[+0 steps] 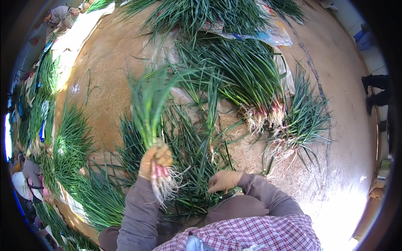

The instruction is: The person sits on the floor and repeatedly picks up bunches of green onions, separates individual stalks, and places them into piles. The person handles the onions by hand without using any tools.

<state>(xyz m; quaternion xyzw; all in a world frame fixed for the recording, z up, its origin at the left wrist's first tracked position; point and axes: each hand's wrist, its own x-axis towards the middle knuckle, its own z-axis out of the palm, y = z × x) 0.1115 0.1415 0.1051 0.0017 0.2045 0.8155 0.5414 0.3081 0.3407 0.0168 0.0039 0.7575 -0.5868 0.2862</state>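
My gloved left hand [157, 160] is wrapped around a bunch of green plants with reddish stem bases, which look like scallions [150, 119]. Their pale, stringy roots [164, 185] hang below the fist, while the blurred leaves point away from me. To the right, my gloved right hand [224, 182] has bent fingers near my knee, beside a loose heap of green leaves [194, 175]. Whether anything sits between those fingers is hidden. A single plant [212, 125] lies on top of the heap, its root end towards me.
A large bundle of scallions [251, 72] lies ahead, roots to the right. Looser plants [304, 116] are beyond it. More leaves [204, 15] cover printed plastic sheeting [279, 33] at the top. Leaf piles [70, 144] line the left. People [59, 18] are at the left; a person's legs [377, 89] at right.
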